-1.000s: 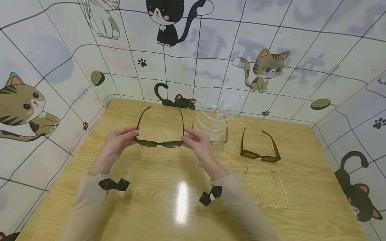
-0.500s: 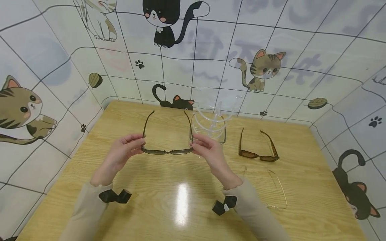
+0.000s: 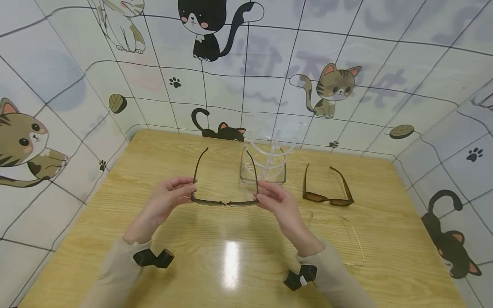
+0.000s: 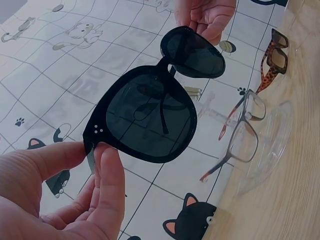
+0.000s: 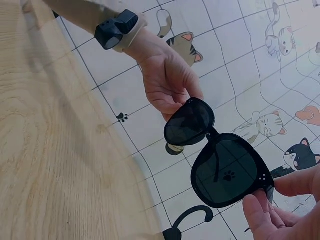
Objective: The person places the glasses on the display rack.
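Observation:
Black sunglasses (image 3: 208,202) with dark lenses are held up over the table, temples unfolded and pointing away toward the back wall. My left hand (image 3: 166,203) pinches the left hinge corner between thumb and fingers; in the left wrist view the left hand (image 4: 75,195) grips beside three small silver dots on the frame. At the opposite hinge corner my right hand (image 3: 280,205) pinches in the same way. The right wrist view shows the sunglasses (image 5: 227,172) with both hands at their ends. Behind the right hand stands a clear display stand (image 3: 269,160), bearing thin-framed eyeglasses (image 3: 285,174).
Tortoiseshell sunglasses (image 3: 327,199) lie unfolded on the wooden table (image 3: 185,273) to the right. Nearer the front are thin gold-rimmed eyeglasses (image 3: 358,244), partly covered by the right forearm. A cat-patterned wall covering (image 3: 223,85) encloses the table's back and sides.
Both hands have moved right and somewhat closer to me, carrying the black sunglasses along. The stand and the other glasses keep their places; the head view has shifted slightly.

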Available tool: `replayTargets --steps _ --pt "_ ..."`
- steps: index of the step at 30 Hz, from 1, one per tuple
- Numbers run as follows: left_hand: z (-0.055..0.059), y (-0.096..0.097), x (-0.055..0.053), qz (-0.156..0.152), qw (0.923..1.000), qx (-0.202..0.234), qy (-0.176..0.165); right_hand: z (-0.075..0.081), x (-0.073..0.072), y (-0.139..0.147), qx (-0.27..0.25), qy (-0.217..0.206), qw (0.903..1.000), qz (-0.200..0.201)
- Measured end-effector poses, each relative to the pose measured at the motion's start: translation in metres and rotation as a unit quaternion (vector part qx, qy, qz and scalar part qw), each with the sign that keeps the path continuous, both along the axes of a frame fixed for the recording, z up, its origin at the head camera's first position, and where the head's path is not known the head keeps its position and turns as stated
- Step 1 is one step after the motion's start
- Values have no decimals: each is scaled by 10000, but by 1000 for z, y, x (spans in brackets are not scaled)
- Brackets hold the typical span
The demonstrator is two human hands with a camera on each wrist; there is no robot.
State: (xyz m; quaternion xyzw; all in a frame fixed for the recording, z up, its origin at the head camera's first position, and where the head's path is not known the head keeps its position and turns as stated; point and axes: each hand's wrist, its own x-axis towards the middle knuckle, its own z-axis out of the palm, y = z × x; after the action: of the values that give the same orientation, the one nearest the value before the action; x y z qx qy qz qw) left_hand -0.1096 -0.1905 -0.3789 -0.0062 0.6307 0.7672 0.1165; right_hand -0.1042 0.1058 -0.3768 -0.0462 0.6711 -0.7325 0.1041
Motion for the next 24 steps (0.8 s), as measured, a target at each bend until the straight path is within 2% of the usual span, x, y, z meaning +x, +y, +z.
replayTargets --steps 5,11,20,24 --pt "0 11 0 -97 9999 -51 1 -1 8 11 14 -28 10000 -53" --pt "-3 25 -5 -334 9993 -184 -49 -2 16 24 80 -152 9994 -304" --pt "-5 49 -18 -508 9985 -191 -63 -3 18 43 32 -141 9983 -558" --pt "-4 54 -21 -541 9984 -167 -91 -3 19 49 49 -165 9983 -548"
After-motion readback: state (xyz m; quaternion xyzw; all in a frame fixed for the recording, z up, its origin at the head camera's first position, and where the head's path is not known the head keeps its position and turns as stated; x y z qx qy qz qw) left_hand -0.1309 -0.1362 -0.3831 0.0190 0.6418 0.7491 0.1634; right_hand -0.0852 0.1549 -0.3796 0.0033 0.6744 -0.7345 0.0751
